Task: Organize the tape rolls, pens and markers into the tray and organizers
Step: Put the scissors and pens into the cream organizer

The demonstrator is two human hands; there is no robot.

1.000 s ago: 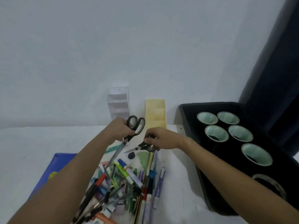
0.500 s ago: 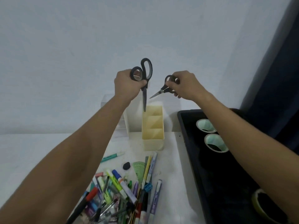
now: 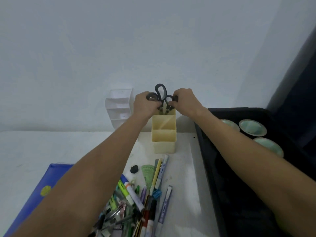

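A person's two bare forearms reach away from the camera across a white desk [image 3: 25, 151]. Nearest, at the desk's front edge, a loose heap of pens and markers [image 3: 135, 202] lies between the arms, unsorted, with a green protractor [image 3: 148, 173], a blue sharpener [image 3: 156, 194] and a small black eraser [image 3: 134, 169] at its far side. A blue folder [image 3: 41, 190] lies flat at the front left corner, partly under the left arm.

Along the desk's right edge sits a long black tray [image 3: 230, 168]. Several tape rolls [image 3: 252, 127] with pale green cores already rest in its far end, so that part of the job looks well under way, while the pens and markers are, by the look of it, nearly all still to sort.

Toward the back edge, near the wall, stands a cream organizer [image 3: 163, 134] with stepped compartments; its front two look empty. Beside it on the left stands a white organizer [image 3: 119, 106], whose contents cannot be made out.

Over the cream organizer's rear compartment, the left hand [image 3: 145, 104] has its fingers curled tightly around the handles of a large pair of black scissors [image 3: 159, 94], and the right hand [image 3: 183, 101] pinches the handles of a smaller pair of scissors [image 3: 169, 100]. Both pairs point blades down, tips already inside that compartment, handles touching each other above the rim.
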